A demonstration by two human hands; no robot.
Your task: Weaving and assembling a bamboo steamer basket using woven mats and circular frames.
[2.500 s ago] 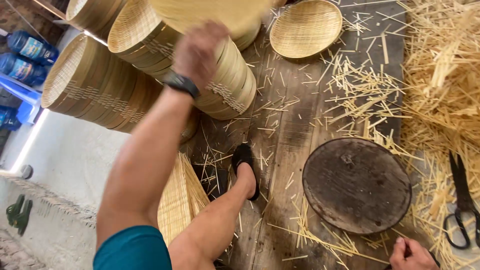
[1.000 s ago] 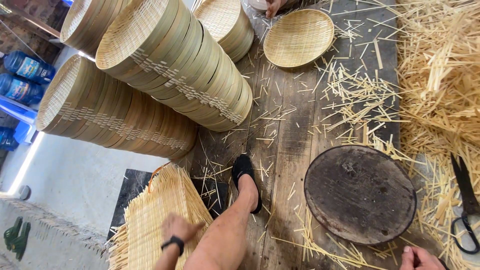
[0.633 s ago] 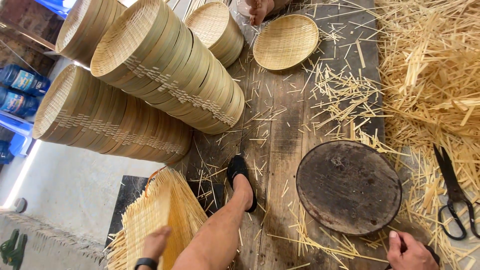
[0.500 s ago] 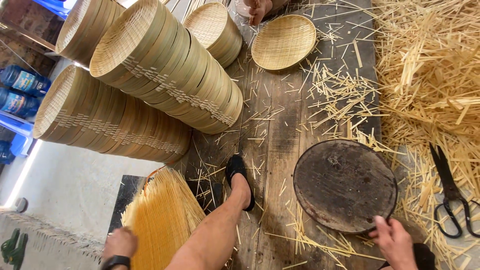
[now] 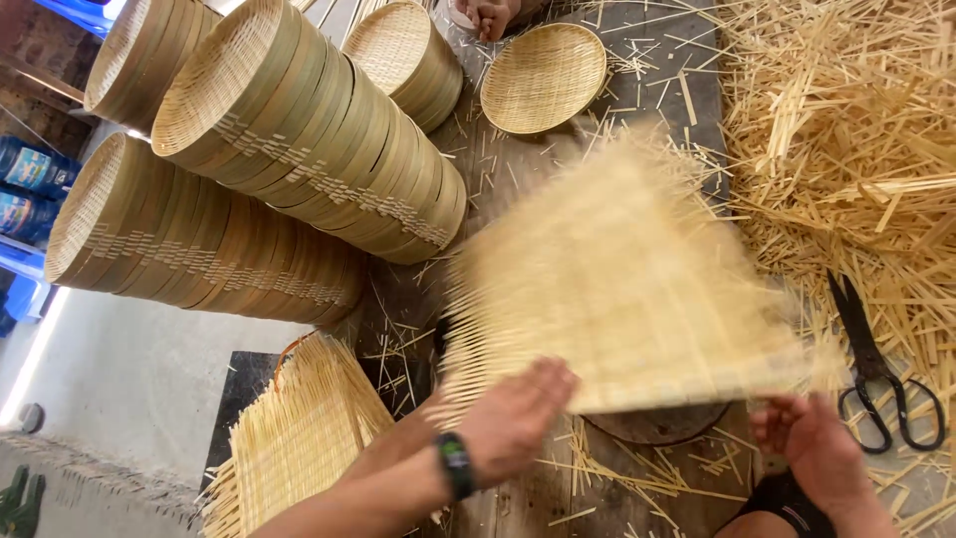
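A flat woven bamboo mat, blurred by motion, hangs over the wooden platform. My left hand, with a dark wristband, grips its near left edge. My right hand holds its near right edge. The mat hides most of the dark round board beneath it. A pile of more woven mats lies at the lower left beside my left arm.
Long stacks of round bamboo baskets lie on their sides at the left and back. One shallow woven tray sits at the back, another person's hand just behind it. Black shears lie at the right among loose bamboo strips.
My left hand took one mat off the pile at the lower left and swung it over the round board. My right hand came up and caught its right edge.
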